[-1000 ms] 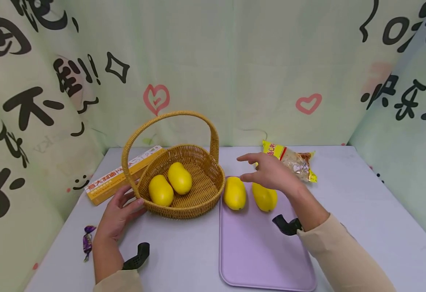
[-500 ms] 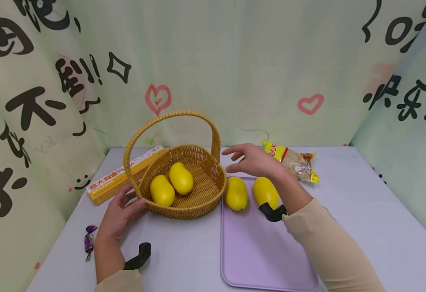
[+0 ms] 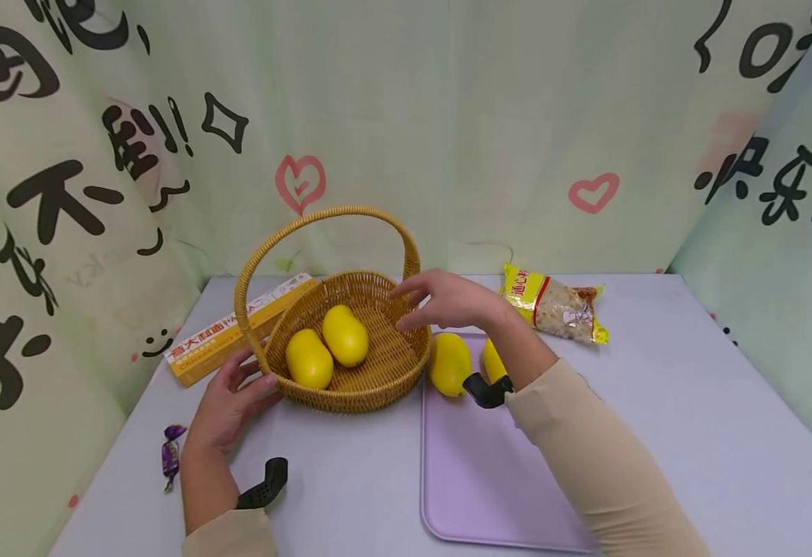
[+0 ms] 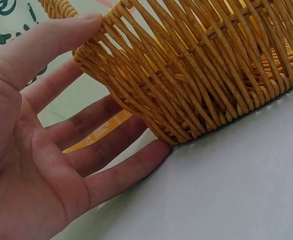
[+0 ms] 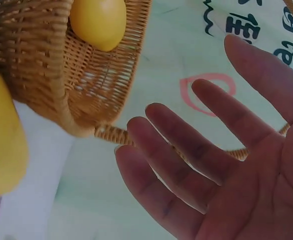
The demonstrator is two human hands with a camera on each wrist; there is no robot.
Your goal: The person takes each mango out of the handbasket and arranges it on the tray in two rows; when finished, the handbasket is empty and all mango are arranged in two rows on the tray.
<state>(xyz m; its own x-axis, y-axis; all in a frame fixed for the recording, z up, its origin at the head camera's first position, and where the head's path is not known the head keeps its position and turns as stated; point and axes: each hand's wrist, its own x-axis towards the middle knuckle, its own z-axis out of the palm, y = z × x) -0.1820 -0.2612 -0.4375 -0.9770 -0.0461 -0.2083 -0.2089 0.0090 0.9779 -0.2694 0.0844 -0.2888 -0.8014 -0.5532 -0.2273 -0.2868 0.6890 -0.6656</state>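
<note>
Basket (image 3: pixel 360 400) w/ 2 fruits (image 3: pixel 310 360), L hand (image 3: pixel 228 402) touching side, R hand (image 3: pixel 448 300) nr rim, both w/ fingers loosely extended.

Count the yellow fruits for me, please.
4: two yellow fruits in the basket, one fruit on the purple tray, another fruit there, partly hidden by the right arm.

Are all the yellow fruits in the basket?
No, two yellow fruits lie in the basket, while two other fruits are on the purple tray.

The basket (image 3: pixel 353 401) stands left of the tray (image 3: pixel 479 483).
</note>
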